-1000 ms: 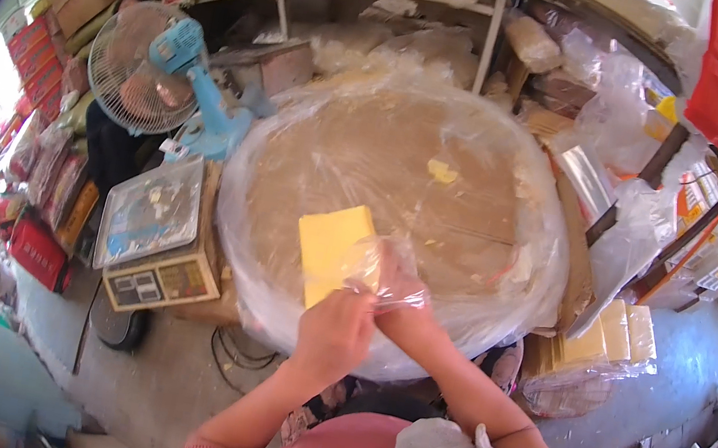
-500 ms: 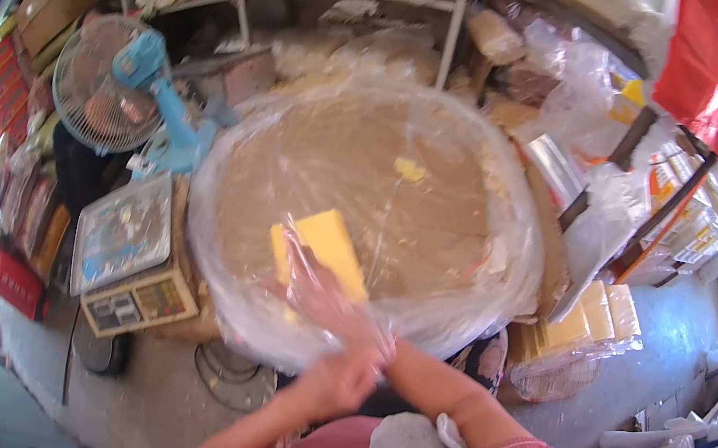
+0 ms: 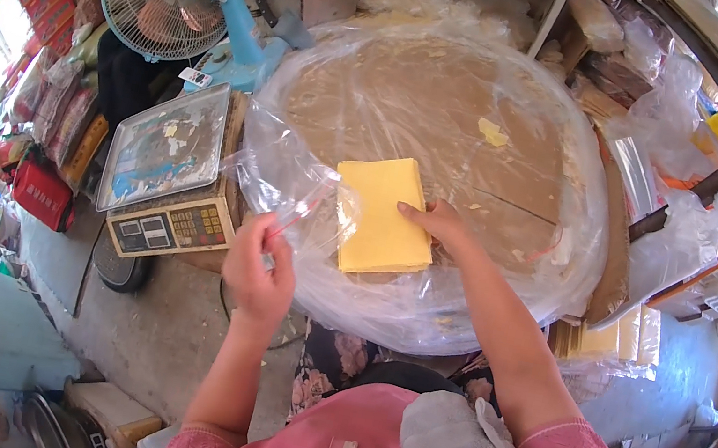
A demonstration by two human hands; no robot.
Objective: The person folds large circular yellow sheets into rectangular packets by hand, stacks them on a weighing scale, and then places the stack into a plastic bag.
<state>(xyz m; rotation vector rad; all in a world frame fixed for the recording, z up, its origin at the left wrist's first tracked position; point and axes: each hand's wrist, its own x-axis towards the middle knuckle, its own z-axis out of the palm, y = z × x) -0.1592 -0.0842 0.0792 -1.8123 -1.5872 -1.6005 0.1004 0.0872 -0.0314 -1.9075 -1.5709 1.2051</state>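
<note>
My right hand [image 3: 437, 222] grips the right edge of a yellow stack of thin, flat sheets [image 3: 379, 218], thumb on top. The stack lies tilted above the near left part of a round, plastic-covered table [image 3: 436, 104]. My left hand [image 3: 261, 272] is closed at the opening of a clear plastic bag [image 3: 280, 159], pinching its edge where a thin red line runs. The bag spreads left of the stack and its right side overlaps the stack's left edge. How far the sheets sit inside it I cannot tell.
A scale with a metal tray [image 3: 167, 149] stands left of the table, and a blue fan [image 3: 210, 9] behind it. Yellow scraps [image 3: 492, 132] lie on the table. More yellow stacks [image 3: 630, 336] sit low at the right. Filled plastic bags crowd the back right.
My right hand, earlier inside the clear bag over the yellow stack, is now bare at the stack's right edge. My left hand moved left from my right wrist with the bag. The view shifted.
</note>
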